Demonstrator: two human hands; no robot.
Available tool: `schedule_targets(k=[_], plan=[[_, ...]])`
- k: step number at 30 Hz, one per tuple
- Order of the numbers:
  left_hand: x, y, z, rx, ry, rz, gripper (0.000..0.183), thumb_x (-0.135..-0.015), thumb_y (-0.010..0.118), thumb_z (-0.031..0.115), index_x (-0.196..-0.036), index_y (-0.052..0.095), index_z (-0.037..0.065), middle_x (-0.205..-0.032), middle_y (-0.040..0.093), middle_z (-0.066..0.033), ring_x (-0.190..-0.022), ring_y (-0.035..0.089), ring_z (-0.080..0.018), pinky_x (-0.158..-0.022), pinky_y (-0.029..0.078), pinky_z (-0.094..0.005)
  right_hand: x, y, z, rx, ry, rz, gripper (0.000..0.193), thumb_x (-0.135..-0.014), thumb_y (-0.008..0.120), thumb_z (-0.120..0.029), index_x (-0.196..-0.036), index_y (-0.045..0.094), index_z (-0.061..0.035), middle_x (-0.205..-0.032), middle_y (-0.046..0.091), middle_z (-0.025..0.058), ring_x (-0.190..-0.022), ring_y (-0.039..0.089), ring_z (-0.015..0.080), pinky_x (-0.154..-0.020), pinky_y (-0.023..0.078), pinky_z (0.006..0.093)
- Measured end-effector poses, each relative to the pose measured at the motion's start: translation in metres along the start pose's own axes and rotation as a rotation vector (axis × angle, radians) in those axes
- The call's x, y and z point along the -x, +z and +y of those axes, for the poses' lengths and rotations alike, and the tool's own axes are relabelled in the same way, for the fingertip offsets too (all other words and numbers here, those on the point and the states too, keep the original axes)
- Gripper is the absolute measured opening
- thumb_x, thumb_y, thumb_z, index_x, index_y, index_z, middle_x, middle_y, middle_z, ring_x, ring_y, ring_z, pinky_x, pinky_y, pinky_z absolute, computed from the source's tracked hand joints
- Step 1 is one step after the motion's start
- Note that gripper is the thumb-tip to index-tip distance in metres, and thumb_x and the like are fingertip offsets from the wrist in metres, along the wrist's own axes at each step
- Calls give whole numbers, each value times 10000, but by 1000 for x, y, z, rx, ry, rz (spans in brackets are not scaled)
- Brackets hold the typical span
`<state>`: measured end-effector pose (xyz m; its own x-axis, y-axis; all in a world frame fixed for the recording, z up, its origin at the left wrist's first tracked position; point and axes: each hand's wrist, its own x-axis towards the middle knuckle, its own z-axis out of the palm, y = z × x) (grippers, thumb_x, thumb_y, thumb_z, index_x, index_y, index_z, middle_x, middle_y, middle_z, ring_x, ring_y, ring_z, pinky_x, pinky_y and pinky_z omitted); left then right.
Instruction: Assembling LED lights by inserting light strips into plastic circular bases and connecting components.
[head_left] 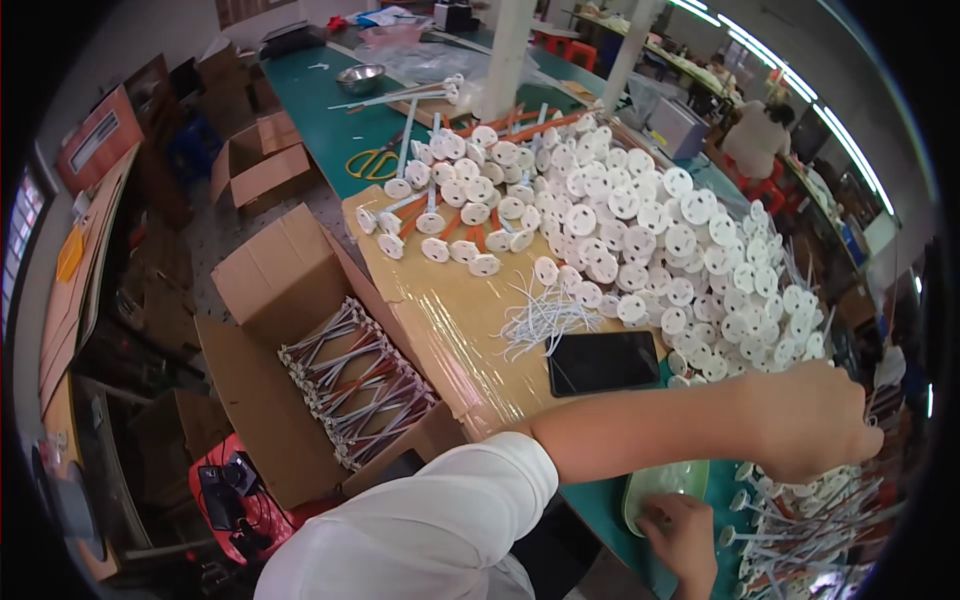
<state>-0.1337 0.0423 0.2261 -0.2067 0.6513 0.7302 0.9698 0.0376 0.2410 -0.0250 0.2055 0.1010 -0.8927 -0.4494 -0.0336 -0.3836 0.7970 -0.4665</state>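
Note:
My left arm, in a white sleeve, reaches across to the right. My left hand (815, 422) is closed in a fist above a heap of thin-stemmed pieces with white round heads (825, 530); what its fingers hold is hidden. Lower down, my right hand (682, 540) has its fingers curled at a pale green tray (693, 482), thumb and fingertips close together at its near end. Whatever is between them is too small to make out. A black tablet-like slab (603, 362) lies beyond my left forearm, beside a loose bunch of white ties (545, 318).
A big pile of white disc-headed sticks (640, 240) covers the table's middle. Yellow-handled scissors (372, 164) and a metal bowl (360, 78) lie farther back. At left stands an open cardboard box (280, 275) with stacked sticks. Another person (760, 145) sits far right.

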Motion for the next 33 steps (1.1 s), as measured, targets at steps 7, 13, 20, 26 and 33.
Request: schedule_targets(k=[7,13,20,26,33], plan=[[-1,0,4,-20,13,-59,294,-751,709,207,-915,575,3,-691,621,-167,-694,655,-375,-608,523,-466,2,-12,2,41,-18,71,156,-684,715,-19,-837,685,-32,-723,679,136,-641,664,314,-596,523,345],[-2,7,3,12,3,-72,260,-706,683,139,-913,598,6,-736,639,-185,-730,662,-379,-641,534,-457,7,-20,7,93,-105,65,79,-755,658,33,-827,667,0,-712,677,134,-566,641,253,-546,500,316],[-5,5,2,37,-15,-36,242,-687,663,98,-881,559,-2,-693,616,-192,-700,645,-399,-602,523,-462,13,-58,-18,281,-153,246,102,-788,691,-92,-846,671,-11,-720,656,125,-618,609,279,-602,473,348],[-18,25,-5,260,199,296,225,-751,628,39,-926,496,-9,-656,561,-177,-653,581,-416,-568,435,-481,36,-126,-20,130,-266,982,138,-749,748,9,-840,644,5,-787,639,82,-627,551,148,-570,410,236],[-24,33,1,401,152,407,231,-838,627,25,-1054,549,49,-784,602,-125,-690,613,-357,-585,454,-409,1,-125,-34,-416,-222,1280,31,-808,637,67,-824,623,46,-664,624,96,-492,565,115,-465,450,192]])
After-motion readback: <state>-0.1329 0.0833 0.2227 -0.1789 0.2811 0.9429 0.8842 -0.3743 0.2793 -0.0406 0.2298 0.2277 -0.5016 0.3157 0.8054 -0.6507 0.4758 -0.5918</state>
